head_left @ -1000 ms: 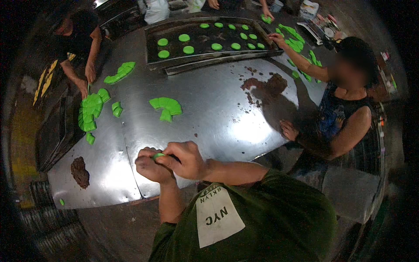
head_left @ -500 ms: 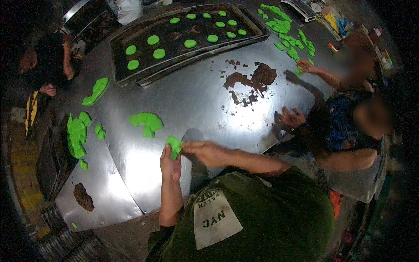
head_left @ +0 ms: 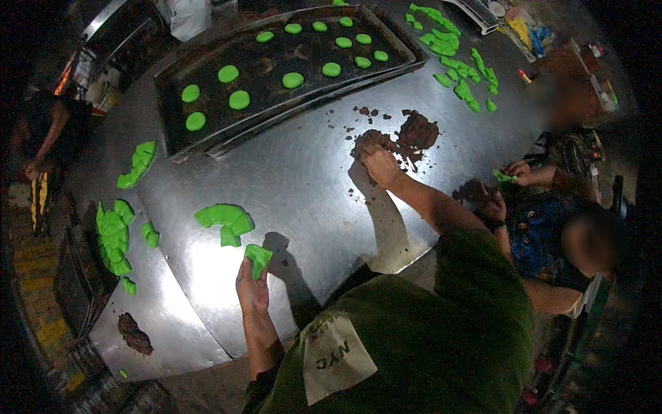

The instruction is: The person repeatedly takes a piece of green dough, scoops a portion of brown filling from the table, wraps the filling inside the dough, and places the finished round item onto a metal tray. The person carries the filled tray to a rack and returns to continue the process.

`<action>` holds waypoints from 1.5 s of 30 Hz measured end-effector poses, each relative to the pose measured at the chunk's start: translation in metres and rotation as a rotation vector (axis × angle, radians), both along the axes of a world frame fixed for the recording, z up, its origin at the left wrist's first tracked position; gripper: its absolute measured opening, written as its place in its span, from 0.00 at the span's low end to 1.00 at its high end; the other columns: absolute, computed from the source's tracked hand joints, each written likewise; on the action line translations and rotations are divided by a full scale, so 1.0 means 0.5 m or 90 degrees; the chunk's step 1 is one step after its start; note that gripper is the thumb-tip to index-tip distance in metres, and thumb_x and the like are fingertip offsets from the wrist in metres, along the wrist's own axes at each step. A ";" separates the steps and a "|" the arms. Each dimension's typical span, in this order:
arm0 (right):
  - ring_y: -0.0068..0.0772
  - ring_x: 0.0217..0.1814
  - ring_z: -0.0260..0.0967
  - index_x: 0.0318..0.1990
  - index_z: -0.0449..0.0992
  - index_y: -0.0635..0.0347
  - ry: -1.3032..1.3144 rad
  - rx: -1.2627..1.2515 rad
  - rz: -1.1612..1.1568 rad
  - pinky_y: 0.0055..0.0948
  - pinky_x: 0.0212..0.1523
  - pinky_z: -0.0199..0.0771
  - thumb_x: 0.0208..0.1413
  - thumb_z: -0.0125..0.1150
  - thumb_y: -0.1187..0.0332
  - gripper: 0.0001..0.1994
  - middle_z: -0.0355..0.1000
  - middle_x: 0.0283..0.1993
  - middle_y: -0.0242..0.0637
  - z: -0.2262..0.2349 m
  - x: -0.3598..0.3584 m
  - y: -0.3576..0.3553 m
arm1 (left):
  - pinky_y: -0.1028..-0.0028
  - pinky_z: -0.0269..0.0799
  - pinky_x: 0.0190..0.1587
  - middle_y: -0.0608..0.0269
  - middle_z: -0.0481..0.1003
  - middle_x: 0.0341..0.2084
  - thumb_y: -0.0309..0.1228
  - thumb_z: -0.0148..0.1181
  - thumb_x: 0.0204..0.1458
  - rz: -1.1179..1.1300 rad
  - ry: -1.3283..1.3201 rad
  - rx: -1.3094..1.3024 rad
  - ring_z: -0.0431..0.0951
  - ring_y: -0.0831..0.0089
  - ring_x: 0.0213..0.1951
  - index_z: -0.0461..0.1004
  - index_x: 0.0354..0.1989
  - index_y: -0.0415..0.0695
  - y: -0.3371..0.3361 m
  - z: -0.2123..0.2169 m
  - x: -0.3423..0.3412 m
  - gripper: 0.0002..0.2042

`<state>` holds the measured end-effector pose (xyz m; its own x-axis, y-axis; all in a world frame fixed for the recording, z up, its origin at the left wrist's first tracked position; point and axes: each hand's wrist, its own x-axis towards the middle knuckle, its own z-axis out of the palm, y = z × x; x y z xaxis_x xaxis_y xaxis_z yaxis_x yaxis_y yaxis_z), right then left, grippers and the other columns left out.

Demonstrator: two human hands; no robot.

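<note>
Green dough (head_left: 258, 258) rests in left fingers (head_left: 245, 270); shirt patch (head_left: 338, 363) bears lettering.

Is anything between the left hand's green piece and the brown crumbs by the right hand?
Only the right hand, at the near edge of the brown crumbs; nothing else visible stands between them and the green piece.

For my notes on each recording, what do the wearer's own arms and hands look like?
The left hand and right hand are bare, as are the forearms. The dark green shirt has short sleeves and a pale panel with dark lettering.
</note>
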<state>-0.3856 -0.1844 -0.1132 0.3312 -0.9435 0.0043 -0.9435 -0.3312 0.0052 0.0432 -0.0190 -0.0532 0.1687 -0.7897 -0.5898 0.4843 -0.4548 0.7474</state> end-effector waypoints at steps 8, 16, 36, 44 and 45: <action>0.46 0.45 0.74 0.39 0.79 0.65 0.009 0.126 -0.095 0.40 0.45 0.76 0.47 0.59 0.69 0.12 0.75 0.40 0.49 -0.018 -0.012 0.077 | 0.65 0.73 0.58 0.53 0.73 0.50 0.36 0.49 0.65 -0.055 -0.033 -0.023 0.75 0.63 0.52 0.66 0.56 0.32 0.090 0.084 0.002 0.19; 0.45 0.37 0.76 0.32 0.79 0.67 -0.427 0.232 -0.091 0.40 0.39 0.77 0.53 0.59 0.75 0.05 0.77 0.30 0.43 0.040 0.035 0.128 | 0.65 0.71 0.58 0.48 0.70 0.53 0.42 0.42 0.67 0.009 0.127 -0.039 0.71 0.61 0.56 0.61 0.58 0.28 0.176 0.155 -0.016 0.25; 0.52 0.61 0.66 0.52 0.71 0.72 -0.550 -0.077 0.250 0.42 0.60 0.67 0.50 0.53 0.81 0.19 0.68 0.57 0.49 0.325 0.426 0.277 | 0.68 0.66 0.60 0.58 0.71 0.52 0.33 0.43 0.67 0.055 0.242 -0.103 0.72 0.69 0.54 0.63 0.61 0.38 -0.012 0.227 -0.155 0.18; 0.30 0.49 0.71 0.53 0.72 0.70 -1.016 0.300 -0.077 0.30 0.54 0.71 0.62 0.52 0.76 0.14 0.74 0.48 0.42 0.299 0.374 0.163 | 0.68 0.65 0.62 0.58 0.69 0.56 0.30 0.45 0.66 0.045 0.229 -0.106 0.70 0.68 0.57 0.61 0.63 0.40 -0.059 0.241 -0.149 0.19; 0.28 0.46 0.71 0.51 0.73 0.69 -1.007 0.429 -0.085 0.29 0.51 0.72 0.62 0.54 0.75 0.12 0.75 0.46 0.40 0.299 0.370 0.156 | 0.68 0.65 0.62 0.58 0.69 0.56 0.30 0.45 0.66 0.039 0.227 -0.129 0.70 0.68 0.58 0.61 0.63 0.40 -0.054 0.244 -0.150 0.19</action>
